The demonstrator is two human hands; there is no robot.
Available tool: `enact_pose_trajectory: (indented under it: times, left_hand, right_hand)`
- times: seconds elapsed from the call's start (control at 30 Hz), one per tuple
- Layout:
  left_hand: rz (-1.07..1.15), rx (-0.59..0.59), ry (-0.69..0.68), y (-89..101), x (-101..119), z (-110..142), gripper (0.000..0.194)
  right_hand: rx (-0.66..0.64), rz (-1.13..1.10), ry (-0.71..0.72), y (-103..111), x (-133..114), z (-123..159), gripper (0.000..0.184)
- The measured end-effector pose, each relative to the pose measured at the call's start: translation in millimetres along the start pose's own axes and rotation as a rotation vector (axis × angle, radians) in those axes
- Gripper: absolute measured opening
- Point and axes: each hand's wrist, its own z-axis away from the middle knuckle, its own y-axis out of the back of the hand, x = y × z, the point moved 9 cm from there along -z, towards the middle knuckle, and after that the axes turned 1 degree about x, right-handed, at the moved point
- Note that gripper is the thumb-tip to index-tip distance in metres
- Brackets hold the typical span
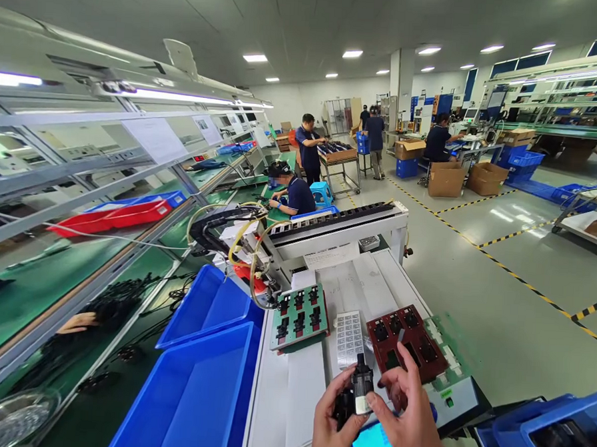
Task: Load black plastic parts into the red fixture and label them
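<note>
My left hand (pixel 332 415) holds a black plastic part (pixel 363 377) upright between thumb and fingers. A pale label covers its lower front; a second dark shape sits under the same fingers. From the other side, my right hand (pixel 408 416) grips the part with its thumb at the label's edge, the index finger raised. Just beyond lies a sheet of labels (pixel 350 333). To its right, a dark red fixture (pixel 433 374) carries black parts in its slots, partly behind my fingers. A green fixture (pixel 276 329) with several black parts stands to the left.
Two blue bins (pixel 189 391) stand left of the white machine bed (pixel 300 384), under a gantry (pixel 338 232) with hoses. A lit screen (pixel 371 444) sits below my hands. Another blue bin (pixel 512 441) is at right. Co-workers (pixel 300 195) work further back; a hand (pixel 78 323) shows at left.
</note>
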Motion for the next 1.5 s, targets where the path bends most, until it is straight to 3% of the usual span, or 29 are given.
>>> enact_pose_trajectory:
  times: [0.1,0.2,0.3,0.4,0.5,0.6,0.67,0.77,0.83,0.93,1.07,1.23,1.33,1.43,1.5]
  left_hand:
    - [-0.063,-0.05,-0.119,-4.0,8,3,0.052]
    - [-0.151,-0.093,-0.21,-11.6,15,5,0.043]
    - [-0.121,-0.046,-0.136,-10.6,5,4,0.046]
    - [0.115,0.04,0.102,-1.5,-25,3,0.063]
    - [0.415,-0.041,0.306,-2.6,-48,6,0.083]
    - [0.573,-0.216,0.389,-4.0,-52,10,0.109]
    - [0.619,-0.306,0.401,-3.8,-50,13,0.108]
    - [0.627,-0.369,0.376,-8.7,-48,13,0.072]
    - [0.563,-0.358,0.362,-16.5,-51,10,0.052]
    - [0.38,-0.32,0.364,-33.2,-55,7,0.043]
    - [0.264,-0.303,0.351,-55.8,-51,5,0.058]
    - [0.306,-0.452,0.343,-74.7,-48,10,0.098]
    - [0.304,-0.43,0.266,-64.4,-53,11,0.096]
    - [0.225,-0.224,0.057,-32.5,-48,6,0.073]
    - [0.098,-0.131,-0.078,-15.1,-37,4,0.062]
  right_hand:
    - [-0.092,0.038,-0.074,-10,4,-2,0.104]
    - [-0.058,0.219,-0.06,-14,1,-3,0.114]
    - [-0.096,0.206,-0.044,-13,11,-7,0.112]
    - [0.023,0.1,-0.036,26,47,-21,0.097]
    - [0.341,0.317,-0.042,96,100,-36,0.086]
    - [0.314,0.355,-0.084,124,147,-49,0.083]
    - [0.247,0.345,-0.096,127,158,-54,0.074]
    - [0.266,0.305,-0.031,127,133,-54,0.061]
    - [0.354,0.199,-0.017,130,104,-52,0.066]
    - [0.375,-0.085,-0.125,119,74,-52,0.08]
    - [0.198,-0.376,-0.245,74,48,-50,0.078]
    - [-0.104,-0.584,-0.296,21,21,-33,0.071]
    - [-0.209,-0.534,-0.233,11,3,-27,0.061]
    - [-0.074,-0.294,-0.119,25,-6,-28,0.041]
    - [0.029,-0.203,-0.063,35,-8,-26,0.038]
